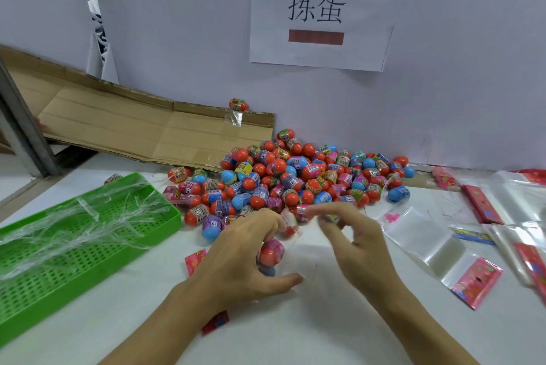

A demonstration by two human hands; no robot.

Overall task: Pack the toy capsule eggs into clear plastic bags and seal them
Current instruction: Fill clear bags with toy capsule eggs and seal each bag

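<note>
- Forearms reach in from the bottom edge over a white table [325, 320], with a small red printed card [215, 321] lying just beside the left wrist.
- Left hand [245, 258] curls its fingers around a capsule egg [271, 251] with an orange cap and pink label; a blue egg [268, 271] shows just beneath it, under the same fingers. Both appear to sit inside a clear plastic bag [291, 258] — its film is blurred and hard to trace.
- Right hand [359, 243] hovers just beside them, fingers bent and spread, thumb and forefinger close together near the bag's upper edge; motion blur hides whether they pinch anything.
- Another pink printed card [195, 259] lies on the table left of the left hand.
- To the right, a stack of empty clear bags with red-and-pink header cards [437, 249] fans across the table, with more packets [484, 205] beyond it.
- To the left, a green perforated plastic tray [88, 264] holds a tangle of clear plastic strips [88, 214].
- Past the hands, a heap of capsule eggs [298, 178] — orange and blue caps, banded with printed labels — spreads against the wall.
- A flattened cardboard box [133, 125] leans behind the tray, and a lone orange egg [238, 104] rests on its top edge.
- On the wall [177, 24] above the heap hangs a white paper sign [322, 10] with two large black characters and brown bars.
</note>
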